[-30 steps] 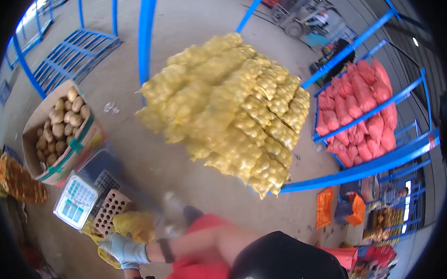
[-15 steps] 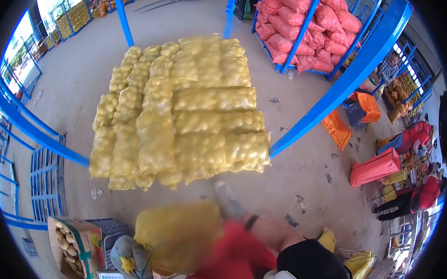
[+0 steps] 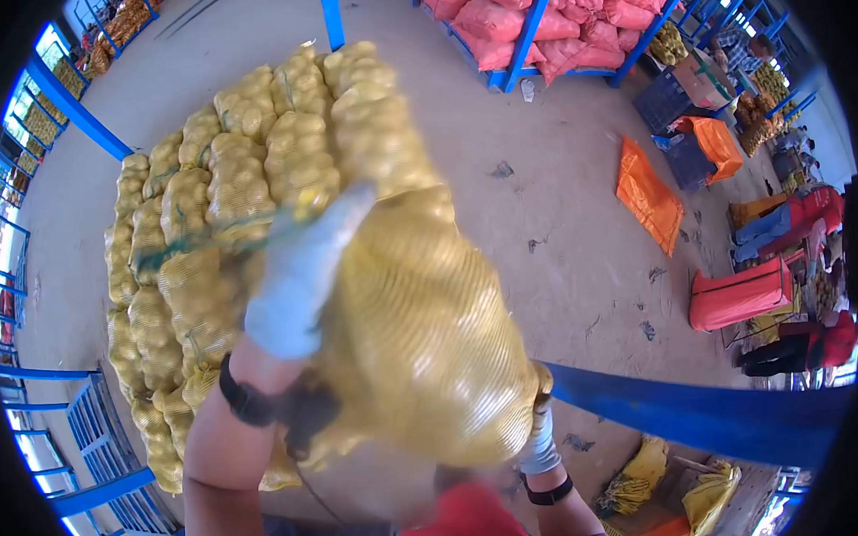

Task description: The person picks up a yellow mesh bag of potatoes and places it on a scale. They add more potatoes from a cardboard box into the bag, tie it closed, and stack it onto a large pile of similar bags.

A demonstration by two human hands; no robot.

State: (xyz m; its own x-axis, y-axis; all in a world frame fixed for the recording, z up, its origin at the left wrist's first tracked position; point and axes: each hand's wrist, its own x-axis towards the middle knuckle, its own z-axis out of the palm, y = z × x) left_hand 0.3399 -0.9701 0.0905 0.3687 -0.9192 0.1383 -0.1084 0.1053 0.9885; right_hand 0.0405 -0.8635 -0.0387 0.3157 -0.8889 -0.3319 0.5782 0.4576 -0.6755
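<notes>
Concrete floor (image 3: 559, 216) extends through a large warehouse, lightly littered. Both hands are gloved and engaged with one filled yellow mesh sack (image 3: 422, 334). Left hand (image 3: 302, 282) is closed on the sack's upper left end, where yellow mesh and green cord show beside it; motion blur hides the exact set of the fingers. Right hand (image 3: 543, 434) is curled about the lower right corner, its grip partly hidden by the load. The sack is tilted and lies in front of the right-hand part of a stack of similar sacks (image 3: 232, 166); whether it touches them cannot be determined.

Compared with half a second ago, the sack has risen from low before the body to the stack, and the left arm now reaches well forward. The stack sits further left in view.

Beyond: a blue beam (image 3: 680, 410) at right, an orange sheet (image 3: 649, 199) on the floor, red sacks (image 3: 572, 27) on a blue rack, and a person in red (image 3: 810, 217) at far right.
</notes>
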